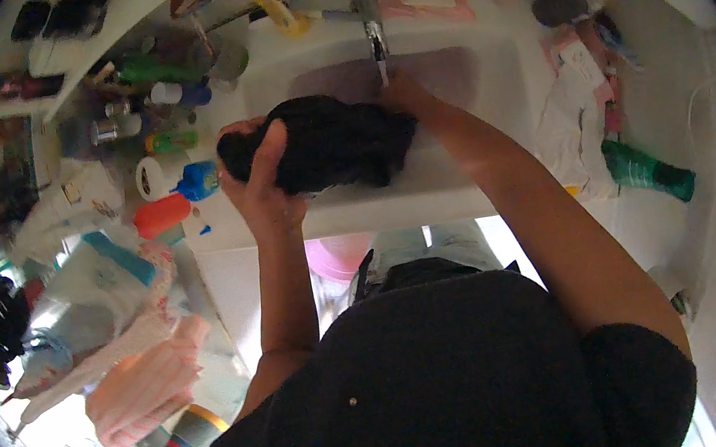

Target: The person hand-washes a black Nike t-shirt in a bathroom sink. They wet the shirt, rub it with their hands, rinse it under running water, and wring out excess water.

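A bunched black cloth (336, 141) is held over the white sink (249, 228). My left hand (261, 168) grips its left end, thumb across the near side. At the cloth's right end my right hand (405, 93) is blurred beneath the chrome faucet (369, 12). A thin water stream (383, 72) runs down onto or just beside that hand. The right fingers are mostly hidden, so I cannot tell whether they hold the cloth. Murky water (456, 69) shows in the basin behind the cloth.
Left of the basin stand a blue bottle (197, 181), an orange-red container (162, 215) and several other bottles. A green tube (649, 170) and a pale cloth or bag (569, 122) lie on the right. A yellow item (286, 17) rests behind the basin. A pink towel (150, 383) hangs at lower left.
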`<move>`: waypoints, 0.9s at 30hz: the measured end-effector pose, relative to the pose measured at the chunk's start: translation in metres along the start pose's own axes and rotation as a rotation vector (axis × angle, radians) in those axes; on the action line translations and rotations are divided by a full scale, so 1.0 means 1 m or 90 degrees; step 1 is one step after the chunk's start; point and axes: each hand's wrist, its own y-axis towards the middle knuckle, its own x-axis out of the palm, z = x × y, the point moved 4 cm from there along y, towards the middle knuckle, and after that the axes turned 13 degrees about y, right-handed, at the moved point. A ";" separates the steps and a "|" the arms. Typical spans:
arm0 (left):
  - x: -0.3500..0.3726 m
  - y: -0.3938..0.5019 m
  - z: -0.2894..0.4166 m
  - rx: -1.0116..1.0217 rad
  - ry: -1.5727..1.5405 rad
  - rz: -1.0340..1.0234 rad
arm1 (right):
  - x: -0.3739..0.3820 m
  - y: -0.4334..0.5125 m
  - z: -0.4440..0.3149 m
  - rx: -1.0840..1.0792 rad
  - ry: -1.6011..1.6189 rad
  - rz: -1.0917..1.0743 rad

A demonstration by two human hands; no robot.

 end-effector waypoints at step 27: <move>-0.007 0.013 0.121 0.484 0.289 -0.234 | -0.167 -0.195 -0.076 -0.213 0.712 0.328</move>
